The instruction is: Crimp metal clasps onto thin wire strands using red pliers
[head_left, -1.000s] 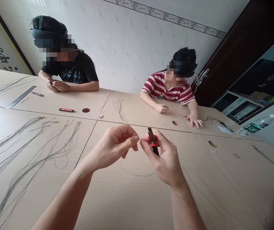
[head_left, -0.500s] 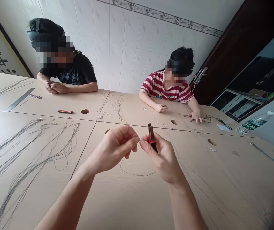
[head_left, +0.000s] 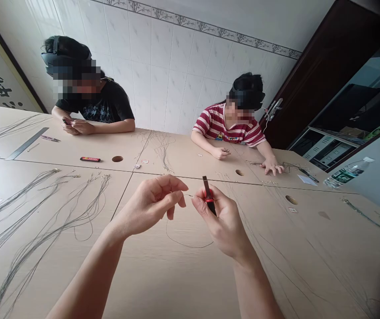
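Note:
My left hand (head_left: pixel 158 199) pinches one end of a thin dark cord (head_left: pixel 190 246), above the middle of the table. The cord hangs in a loop below both hands. To its right, my right hand (head_left: pixel 219 215) is wrapped round small pliers with red and black handles (head_left: pixel 209 200), their dark jaws pointing up. Its thumb and forefinger also pinch the cord near a small fitting, too tiny to make out. A short stretch of cord spans the gap between the hands.
Bundles of dark cords (head_left: pixel 48 223) lie at the left. A red and black tube (head_left: pixel 90 159), a metal ruler (head_left: pixel 29 142) and a water bottle (head_left: pixel 347 173) are on the table (head_left: pixel 176 283). Two people (head_left: pixel 100 102) sit opposite, one in a striped shirt (head_left: pixel 226 124).
My hands have moved slightly apart, baring a short piece of cord between them. The pliers have turned a little in my right hand.

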Action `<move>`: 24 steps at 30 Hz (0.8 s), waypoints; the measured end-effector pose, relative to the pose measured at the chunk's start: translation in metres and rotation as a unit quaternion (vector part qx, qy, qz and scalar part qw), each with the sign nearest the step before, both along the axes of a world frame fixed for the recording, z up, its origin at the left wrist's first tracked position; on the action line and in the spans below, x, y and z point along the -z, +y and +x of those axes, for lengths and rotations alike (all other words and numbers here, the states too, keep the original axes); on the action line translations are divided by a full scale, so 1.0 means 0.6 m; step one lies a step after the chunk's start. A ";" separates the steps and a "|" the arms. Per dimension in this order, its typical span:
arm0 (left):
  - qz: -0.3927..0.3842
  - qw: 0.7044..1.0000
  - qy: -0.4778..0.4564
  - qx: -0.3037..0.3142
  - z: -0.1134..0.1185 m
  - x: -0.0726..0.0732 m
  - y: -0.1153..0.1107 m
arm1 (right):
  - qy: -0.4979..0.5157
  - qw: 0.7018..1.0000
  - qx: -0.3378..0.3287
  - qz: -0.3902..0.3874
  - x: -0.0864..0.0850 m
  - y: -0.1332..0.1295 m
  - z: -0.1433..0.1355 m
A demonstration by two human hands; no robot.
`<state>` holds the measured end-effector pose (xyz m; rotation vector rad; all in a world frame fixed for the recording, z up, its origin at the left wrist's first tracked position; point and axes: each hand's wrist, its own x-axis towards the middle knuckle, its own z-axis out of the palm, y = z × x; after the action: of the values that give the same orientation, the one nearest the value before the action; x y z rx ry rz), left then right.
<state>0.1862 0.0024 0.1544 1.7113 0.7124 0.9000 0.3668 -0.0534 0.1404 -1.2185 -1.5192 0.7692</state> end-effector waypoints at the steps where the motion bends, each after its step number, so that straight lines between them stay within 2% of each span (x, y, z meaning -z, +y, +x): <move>1: 0.000 1.000 0.000 -0.001 -0.001 0.000 0.000 | -0.013 1.000 0.005 0.013 0.001 0.000 -0.001; 12: -0.014 1.000 0.005 0.013 0.001 0.002 0.001 | -0.099 0.991 0.037 0.086 0.011 0.003 -0.003; 24: -0.018 1.000 0.020 0.012 0.002 0.002 0.001 | -0.128 0.987 0.045 0.083 0.011 0.004 -0.003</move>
<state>0.1873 0.0031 0.1533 1.7064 0.7287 0.8342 0.3652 -0.0507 0.1338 -1.2862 -1.6854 0.4291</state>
